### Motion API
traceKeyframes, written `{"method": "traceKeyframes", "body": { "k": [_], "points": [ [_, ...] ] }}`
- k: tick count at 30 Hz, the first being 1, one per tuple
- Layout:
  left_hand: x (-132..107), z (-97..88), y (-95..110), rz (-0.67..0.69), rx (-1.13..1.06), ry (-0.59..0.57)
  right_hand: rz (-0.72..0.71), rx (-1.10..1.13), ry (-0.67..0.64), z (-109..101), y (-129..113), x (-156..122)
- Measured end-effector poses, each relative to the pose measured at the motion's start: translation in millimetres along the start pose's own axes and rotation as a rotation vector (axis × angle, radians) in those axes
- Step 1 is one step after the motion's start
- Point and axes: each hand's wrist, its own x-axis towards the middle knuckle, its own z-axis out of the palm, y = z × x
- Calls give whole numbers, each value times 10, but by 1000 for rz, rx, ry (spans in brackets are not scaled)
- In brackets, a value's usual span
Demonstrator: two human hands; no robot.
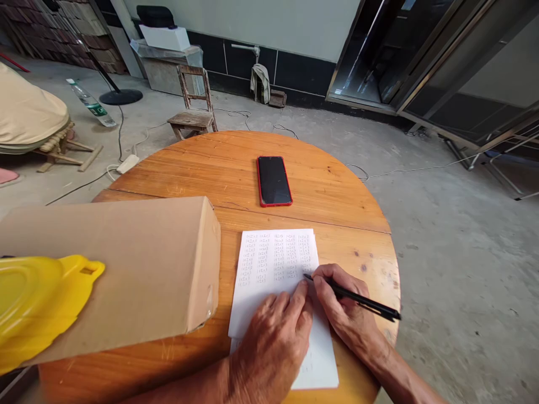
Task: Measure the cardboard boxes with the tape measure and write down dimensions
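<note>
A white sheet of paper (252, 308) lies on the round wooden table, its upper part covered with several columns of small handwritten figures. Part of another sheet shows beneath it. My left hand (275, 336) rests flat on the paper, fingers stretched forward, just below the writing. A black pen (362, 300) is gripped in my right hand (347, 308), at the paper's right edge. Its tip touches or hovers just over the sheet near the last column; I cannot tell which. My left index fingertip is close to the pen tip.
A phone in a red case (274, 182) lies beyond the paper on the wooden table (337, 185). To the left are a cardboard box (126, 269) and a yellow hard hat (42, 303) on it. A small wooden chair (196, 106), a plastic bottle (91, 104) and cables stand or lie farther off.
</note>
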Motion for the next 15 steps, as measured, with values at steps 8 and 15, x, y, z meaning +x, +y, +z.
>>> {"method": "traceKeyframes", "body": {
  "k": [8, 15],
  "points": [
    [-9, 25, -21, 9, 10, 21, 6, -23, -22, 12, 5, -15],
    [-5, 37, -9, -1, -12, 33, -4, -8, -20, -14, -15, -2]
  ]
}}
